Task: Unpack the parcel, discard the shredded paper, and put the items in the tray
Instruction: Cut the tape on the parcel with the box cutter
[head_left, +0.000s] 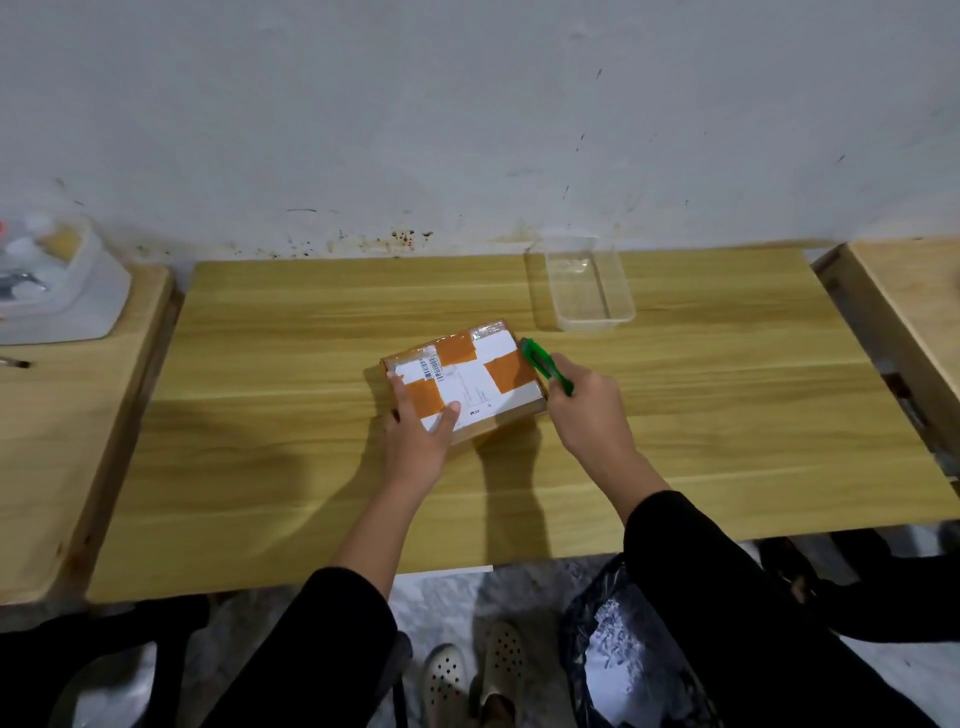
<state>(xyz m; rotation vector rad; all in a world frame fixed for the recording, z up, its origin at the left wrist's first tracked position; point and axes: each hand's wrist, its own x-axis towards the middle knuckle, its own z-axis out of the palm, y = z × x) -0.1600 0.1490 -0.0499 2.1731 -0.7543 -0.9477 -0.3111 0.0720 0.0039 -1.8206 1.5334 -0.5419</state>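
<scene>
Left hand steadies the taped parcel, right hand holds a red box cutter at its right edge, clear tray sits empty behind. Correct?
One error: the box cutter is green, not red, per the head view. The rest holds: left hand steadies the parcel, right hand holds the cutter at its right edge, clear tray empty behind.

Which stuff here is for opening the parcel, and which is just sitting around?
For the job: parcel, green cutter in the right hand, left hand steadying the parcel, clear tray, black bag on the floor, probably for the paper.

Just lying about: plastic container on the left table, shoes.
</scene>
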